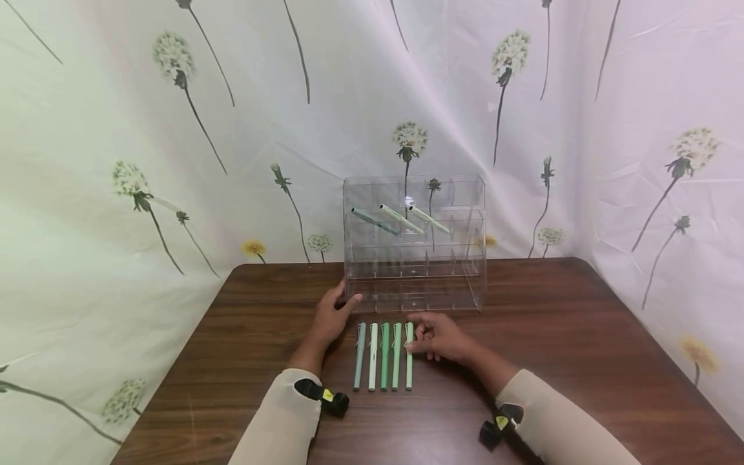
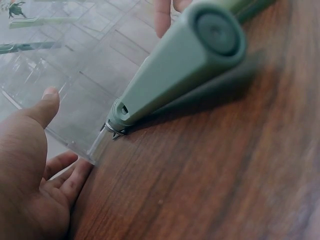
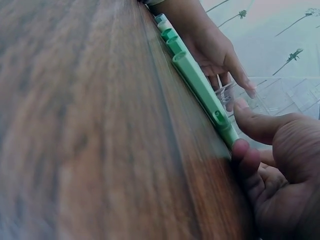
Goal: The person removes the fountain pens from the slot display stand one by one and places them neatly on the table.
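A clear acrylic organizer [image 1: 414, 281] with tiered compartments stands on the table. My left hand [image 1: 332, 316] grips its near left corner, thumb at the front and fingers along the side. In front of it several capped pens lie side by side: grey-green [image 1: 360, 356], white [image 1: 372, 356], dark green [image 1: 384, 356], mid green [image 1: 396, 356] and light green [image 1: 409, 371]. With thumb and index finger, my right hand [image 1: 442, 337] holds the light green pen near its cap, its other fingers curled. The pen still lies on the table.
Three pens lean in the organizer's upper tier: a dark grey-green pen [image 1: 374, 221] at the left and two pale green ones, a middle pen [image 1: 401, 218] and a right pen [image 1: 430, 219]. Behind the brown wooden table [image 1: 552, 336] hangs a dandelion-print curtain [image 1: 349, 77].
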Available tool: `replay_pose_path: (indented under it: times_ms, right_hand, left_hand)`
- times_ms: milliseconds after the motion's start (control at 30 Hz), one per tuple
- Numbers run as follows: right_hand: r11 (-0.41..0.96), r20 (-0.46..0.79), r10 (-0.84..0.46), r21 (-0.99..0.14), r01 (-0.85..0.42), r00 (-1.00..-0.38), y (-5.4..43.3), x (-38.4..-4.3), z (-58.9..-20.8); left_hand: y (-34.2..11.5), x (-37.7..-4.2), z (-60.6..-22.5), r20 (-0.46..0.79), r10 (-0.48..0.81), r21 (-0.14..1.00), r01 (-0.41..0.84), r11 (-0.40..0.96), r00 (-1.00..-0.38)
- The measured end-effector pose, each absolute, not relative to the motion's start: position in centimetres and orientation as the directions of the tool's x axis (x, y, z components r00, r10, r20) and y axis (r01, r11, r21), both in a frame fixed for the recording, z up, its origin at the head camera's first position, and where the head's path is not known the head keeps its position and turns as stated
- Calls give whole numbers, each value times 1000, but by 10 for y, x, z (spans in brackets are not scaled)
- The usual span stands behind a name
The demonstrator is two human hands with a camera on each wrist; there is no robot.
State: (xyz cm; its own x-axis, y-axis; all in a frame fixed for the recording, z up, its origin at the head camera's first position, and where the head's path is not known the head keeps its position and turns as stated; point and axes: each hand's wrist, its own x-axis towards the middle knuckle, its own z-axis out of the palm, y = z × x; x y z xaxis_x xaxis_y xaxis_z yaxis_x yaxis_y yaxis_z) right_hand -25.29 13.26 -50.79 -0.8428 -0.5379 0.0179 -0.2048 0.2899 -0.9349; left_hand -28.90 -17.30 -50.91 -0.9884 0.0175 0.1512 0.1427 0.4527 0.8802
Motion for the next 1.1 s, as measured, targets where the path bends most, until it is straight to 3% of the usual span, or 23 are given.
replay_pose_path:
  times_ms: [667, 1100]
  right_hand:
    - [261, -13, -545, -953, -154, -839, 142, -256, -489]
    - [420, -47, -575, -874, -246, -817, 160, -262, -453]
  left_hand:
    - [-176, -294, -511, 175, 39, 879, 174, 444, -984]
    - [-173, -292, -510, 156, 30, 882, 153, 447, -987]
